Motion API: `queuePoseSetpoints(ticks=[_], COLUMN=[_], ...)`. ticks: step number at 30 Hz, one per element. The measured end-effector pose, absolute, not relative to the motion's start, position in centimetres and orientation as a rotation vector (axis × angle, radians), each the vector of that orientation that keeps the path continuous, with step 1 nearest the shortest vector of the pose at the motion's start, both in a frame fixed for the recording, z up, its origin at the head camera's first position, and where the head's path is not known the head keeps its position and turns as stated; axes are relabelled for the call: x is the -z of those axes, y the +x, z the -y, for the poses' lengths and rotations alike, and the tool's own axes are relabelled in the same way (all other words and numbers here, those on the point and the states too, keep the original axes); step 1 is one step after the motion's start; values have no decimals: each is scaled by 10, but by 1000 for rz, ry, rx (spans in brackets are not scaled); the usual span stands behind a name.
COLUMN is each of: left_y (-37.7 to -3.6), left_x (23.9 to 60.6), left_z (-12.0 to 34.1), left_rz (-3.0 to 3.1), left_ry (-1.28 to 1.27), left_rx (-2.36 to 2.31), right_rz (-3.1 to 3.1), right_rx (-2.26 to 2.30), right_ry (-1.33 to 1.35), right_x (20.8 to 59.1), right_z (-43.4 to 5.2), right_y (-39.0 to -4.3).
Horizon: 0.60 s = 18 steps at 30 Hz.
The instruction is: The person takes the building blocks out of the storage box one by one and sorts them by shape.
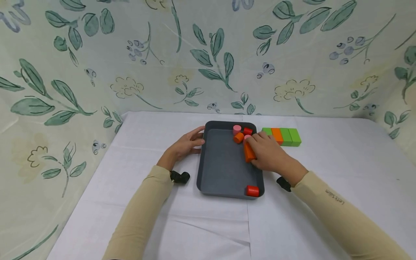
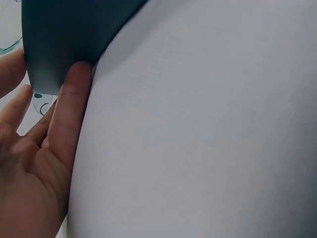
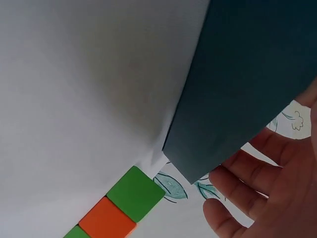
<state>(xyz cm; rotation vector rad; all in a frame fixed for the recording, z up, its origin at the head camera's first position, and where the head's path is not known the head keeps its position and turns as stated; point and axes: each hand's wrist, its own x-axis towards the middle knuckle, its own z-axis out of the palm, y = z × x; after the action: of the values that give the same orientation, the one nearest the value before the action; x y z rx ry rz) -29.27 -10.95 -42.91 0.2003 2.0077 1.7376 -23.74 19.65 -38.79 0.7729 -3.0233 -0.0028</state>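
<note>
A dark grey tray (image 1: 224, 159) lies on the white tablecloth. My left hand (image 1: 186, 146) touches its left wall with fairly straight fingers; in the left wrist view, the fingers of that hand (image 2: 69, 109) lie against the wall. Reaching over the right rim, my right hand (image 1: 268, 151) pinches an orange cylinder (image 1: 249, 153) between thumb and fingers, partly hiding it. A pink cylinder (image 1: 247, 137) shows by its fingertips. The right wrist view has this hand (image 3: 267, 183) behind the tray wall (image 3: 237, 89), its grip hidden there.
At the tray's far right corner sit a pink cylinder (image 1: 237, 129), a red cylinder (image 1: 248, 131) and an orange cylinder (image 1: 238, 137). Another red cylinder (image 1: 252, 191) lies in the near right corner. A row of green and orange blocks (image 1: 286, 137) stands right of the tray.
</note>
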Motion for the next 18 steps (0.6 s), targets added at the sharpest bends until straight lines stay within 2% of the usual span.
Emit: queuePoseSetpoints(ticks=[11, 18], left_y=[-293, -295], left_x=[429, 431], left_z=[110, 111], left_rz=[-2017, -2005], left_ry=[199, 218], left_rx=[-1739, -1743], right_rz=[2968, 3052], right_rx=[-99, -422], right_ry=[793, 788], right_x=[394, 392], right_z=[-200, -202], right_y=[-241, -243])
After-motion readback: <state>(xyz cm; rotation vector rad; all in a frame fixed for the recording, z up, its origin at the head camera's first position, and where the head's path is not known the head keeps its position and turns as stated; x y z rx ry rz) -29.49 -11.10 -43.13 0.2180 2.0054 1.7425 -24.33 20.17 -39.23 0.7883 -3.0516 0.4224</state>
